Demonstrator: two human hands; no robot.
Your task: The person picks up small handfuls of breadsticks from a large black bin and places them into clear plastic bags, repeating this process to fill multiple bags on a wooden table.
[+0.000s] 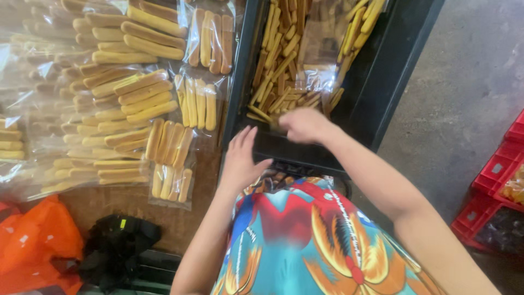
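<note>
A black tray (382, 82) in front of me holds a heap of loose golden finger biscuits (278, 71). An opened clear plastic bag (319, 54) lies on the heap with some biscuits in it. My right hand (305, 124) is at the near edge of the heap, fingers curled over a few biscuits; motion blur hides whether it grips them. My left hand (241, 158) rests flat on the tray's near left corner, fingers spread, holding nothing.
Many sealed clear bags of finger biscuits (136, 98) are piled on the brown table (131, 202) to the left. An orange plastic bag (38, 246) and a black bundle (117, 246) lie at the lower left. Red crates (499, 175) stand on the grey floor at the right.
</note>
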